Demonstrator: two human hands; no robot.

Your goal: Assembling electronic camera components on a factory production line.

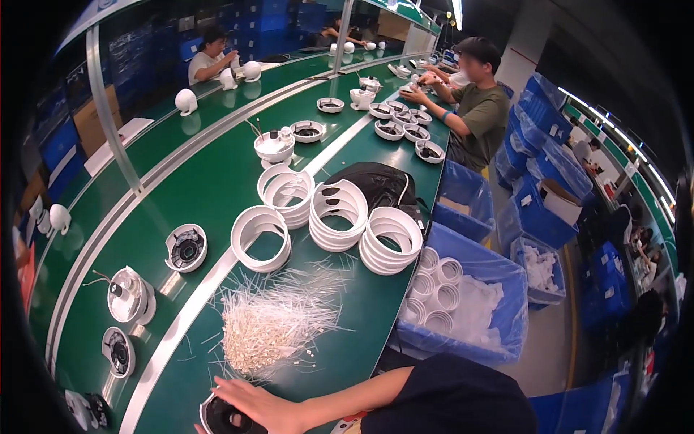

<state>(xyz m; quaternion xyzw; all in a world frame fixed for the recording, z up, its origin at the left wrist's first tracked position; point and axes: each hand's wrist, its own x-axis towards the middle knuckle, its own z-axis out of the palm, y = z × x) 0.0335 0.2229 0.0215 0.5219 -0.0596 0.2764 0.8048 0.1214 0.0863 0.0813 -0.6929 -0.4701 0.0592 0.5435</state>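
At the lower edge, my right hand [264, 407] lies over the upper side of a round white-rimmed housing [233, 418] with a black inside. Its fingers are stretched out past the rim and look apart. Of my left hand [199, 429] only what seems a fingertip shows beside the housing; the rest is out of the picture. Just beyond my right hand is a heap of thin, pale strands with small beige ends [271, 322]. Behind the heap stand several stacks of white ribbed rings [390, 242]. Another black-and-white housing [118, 352] rests to the left.
More housings [186, 248] and white assemblies with wires [130, 295] stand on the green line, along a pale strip. A black bag [372, 184] lies behind the rings. To the right are blue lined bins [463, 289], one holding white rings. A co-worker [473, 108] works farther up.
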